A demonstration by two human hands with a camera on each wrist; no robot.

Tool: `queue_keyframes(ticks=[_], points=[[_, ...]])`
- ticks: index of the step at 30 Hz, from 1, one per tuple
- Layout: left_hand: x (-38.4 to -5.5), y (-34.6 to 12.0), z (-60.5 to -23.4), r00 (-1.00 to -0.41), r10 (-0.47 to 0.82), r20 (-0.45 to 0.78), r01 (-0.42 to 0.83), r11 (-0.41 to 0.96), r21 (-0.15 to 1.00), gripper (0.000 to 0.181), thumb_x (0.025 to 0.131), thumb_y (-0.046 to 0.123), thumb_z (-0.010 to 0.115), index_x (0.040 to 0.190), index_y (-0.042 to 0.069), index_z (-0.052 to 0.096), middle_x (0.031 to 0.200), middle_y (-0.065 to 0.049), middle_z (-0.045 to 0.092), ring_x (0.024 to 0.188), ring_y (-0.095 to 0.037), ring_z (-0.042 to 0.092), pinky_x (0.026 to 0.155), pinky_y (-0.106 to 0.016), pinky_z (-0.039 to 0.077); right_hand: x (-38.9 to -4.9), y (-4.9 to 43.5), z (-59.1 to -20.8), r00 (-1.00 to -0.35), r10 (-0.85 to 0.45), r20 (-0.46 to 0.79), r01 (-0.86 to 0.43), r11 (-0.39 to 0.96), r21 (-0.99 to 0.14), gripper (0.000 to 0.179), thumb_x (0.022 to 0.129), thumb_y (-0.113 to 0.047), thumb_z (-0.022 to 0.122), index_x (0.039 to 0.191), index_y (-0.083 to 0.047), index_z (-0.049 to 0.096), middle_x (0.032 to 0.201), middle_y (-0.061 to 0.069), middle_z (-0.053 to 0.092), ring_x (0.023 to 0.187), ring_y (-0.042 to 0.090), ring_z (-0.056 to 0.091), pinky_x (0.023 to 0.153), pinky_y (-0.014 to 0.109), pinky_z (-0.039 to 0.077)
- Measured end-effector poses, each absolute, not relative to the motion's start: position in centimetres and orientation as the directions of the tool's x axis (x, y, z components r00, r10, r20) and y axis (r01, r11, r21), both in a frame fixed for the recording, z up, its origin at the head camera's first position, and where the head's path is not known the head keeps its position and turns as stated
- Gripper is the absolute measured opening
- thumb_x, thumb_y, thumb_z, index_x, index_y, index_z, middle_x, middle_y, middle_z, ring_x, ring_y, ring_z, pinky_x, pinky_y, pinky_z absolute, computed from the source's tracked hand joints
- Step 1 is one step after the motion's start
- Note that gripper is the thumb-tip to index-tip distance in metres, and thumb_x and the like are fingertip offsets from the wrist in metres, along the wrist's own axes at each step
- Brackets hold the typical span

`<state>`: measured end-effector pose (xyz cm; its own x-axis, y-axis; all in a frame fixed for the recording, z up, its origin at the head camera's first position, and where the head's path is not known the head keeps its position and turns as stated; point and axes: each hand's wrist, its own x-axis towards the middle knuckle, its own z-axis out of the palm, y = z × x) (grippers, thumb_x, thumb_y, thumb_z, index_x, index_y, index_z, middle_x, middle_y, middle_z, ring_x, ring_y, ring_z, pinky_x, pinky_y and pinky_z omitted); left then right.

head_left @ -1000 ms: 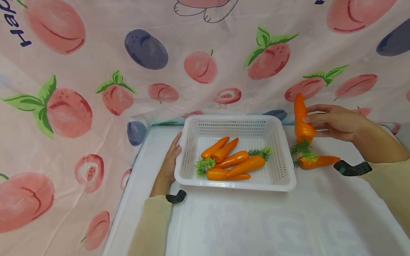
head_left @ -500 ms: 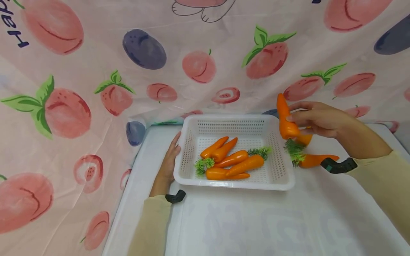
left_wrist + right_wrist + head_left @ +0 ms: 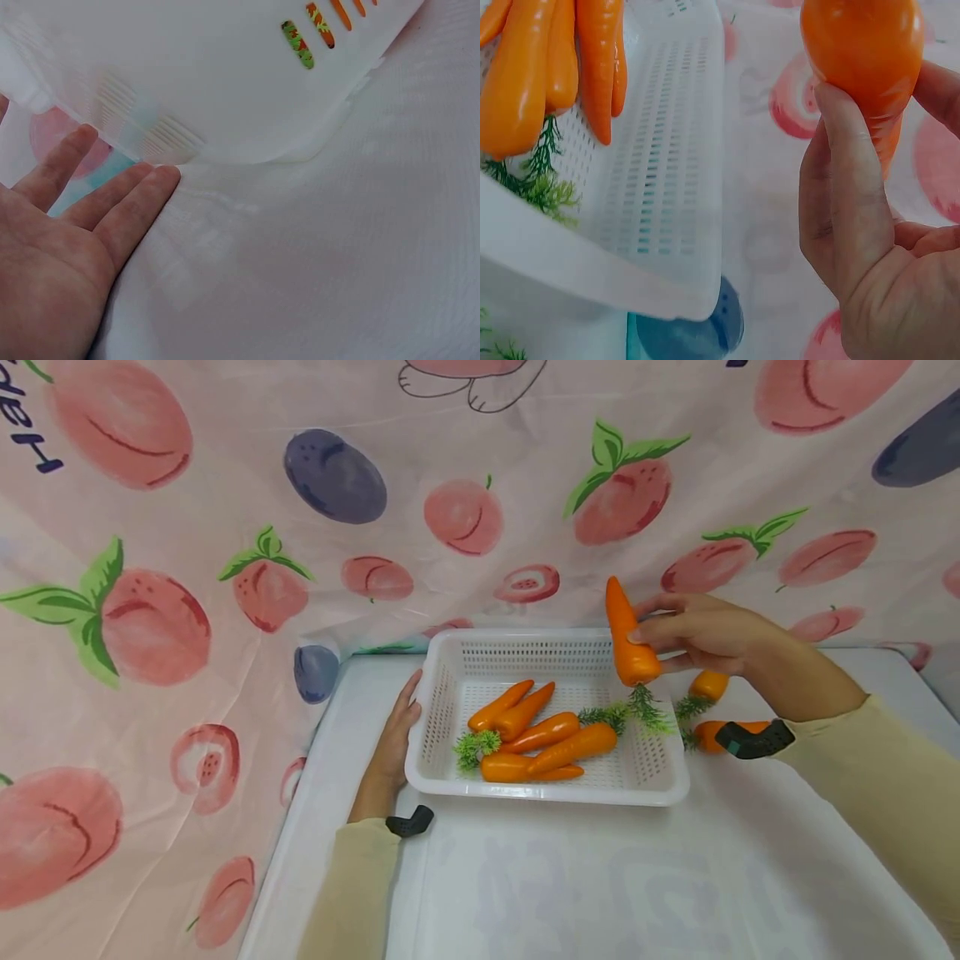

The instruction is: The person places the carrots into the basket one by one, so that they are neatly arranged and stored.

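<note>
A carrot (image 3: 630, 639) with a feathery green top is pinched between the thumb and fingers of my right hand (image 3: 705, 631), tip up, above the right back part of a white plastic basket (image 3: 540, 795). In the right wrist view the thick end of the carrot (image 3: 866, 45) is near the camera. Several carrots (image 3: 573, 747) with green tops lie inside the basket. My left hand (image 3: 393, 739) rests against the basket's left side; in the left wrist view its fingers (image 3: 142, 202) are straight, with fingertips at the basket's lower edge.
Two more carrots lie on the white table (image 3: 570, 877) right of the basket: one carrot (image 3: 708, 685) toward the back, another carrot (image 3: 708, 735) partly behind my right wrist's black strap (image 3: 753, 739). A fruit-print cloth (image 3: 465, 443) hangs behind and at the left.
My right hand has moved left with its carrot, from beside the basket to above its right part. The carrots on the table show more. My left hand stays at the basket.
</note>
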<state>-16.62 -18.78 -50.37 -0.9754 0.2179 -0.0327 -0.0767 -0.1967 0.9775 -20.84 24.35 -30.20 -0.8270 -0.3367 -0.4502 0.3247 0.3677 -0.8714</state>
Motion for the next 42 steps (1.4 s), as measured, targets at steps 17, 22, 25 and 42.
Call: queue_keyframes(ticks=[17,22,25,42], points=[[-16.5,-19.0,-50.4,-0.974,0.228,-0.009,-0.057,-0.205,0.977,0.056,0.106,0.033,0.040,0.160,0.042,0.026,0.168,0.009,0.026,0.151,-0.028,0.032,0.116,-0.047,0.036,-20.9,20.2,-30.1,-0.811,-0.383,-0.443,0.310,0.360,-0.880,0.064,0.095,-0.025,0.071,0.146,-0.005,0.036,0.124,0.009,0.062,0.102,0.023,0.070,0.088,0.041,0.060],[-16.5,-19.0,-50.5,-0.973,0.232,-0.006,-0.054,-0.201,0.978,0.056,0.107,0.033,0.039,0.161,0.041,0.025,0.169,0.007,0.024,0.152,-0.029,0.031,0.116,-0.050,0.035,-20.9,19.5,-30.1,-0.801,-0.397,-0.448,0.321,0.346,-0.882,0.063,0.095,-0.023,0.071,0.144,-0.006,0.036,0.120,0.007,0.065,0.102,0.023,0.069,0.087,0.041,0.060],[-16.5,-19.0,-50.6,-0.974,0.228,-0.013,-0.061,-0.204,0.977,0.056,0.107,0.033,0.039,0.160,0.042,0.026,0.168,0.009,0.025,0.151,-0.029,0.032,0.116,-0.052,0.035,-20.9,19.4,-30.1,-0.800,-0.400,-0.447,0.321,0.344,-0.882,0.060,0.095,-0.022,0.070,0.142,-0.006,0.037,0.117,0.006,0.066,0.101,0.023,0.069,0.087,0.041,0.060],[-16.6,-18.7,-50.5,-0.974,0.227,-0.009,-0.059,-0.214,0.975,0.056,0.106,0.032,0.039,0.160,0.043,0.027,0.166,0.011,0.030,0.150,-0.028,0.035,0.116,-0.053,0.036,-20.9,19.7,-30.4,-0.794,-0.414,-0.445,0.327,0.327,-0.887,0.057,0.094,-0.020,0.071,0.139,-0.007,0.038,0.112,0.004,0.069,0.099,0.022,0.070,0.086,0.040,0.060]])
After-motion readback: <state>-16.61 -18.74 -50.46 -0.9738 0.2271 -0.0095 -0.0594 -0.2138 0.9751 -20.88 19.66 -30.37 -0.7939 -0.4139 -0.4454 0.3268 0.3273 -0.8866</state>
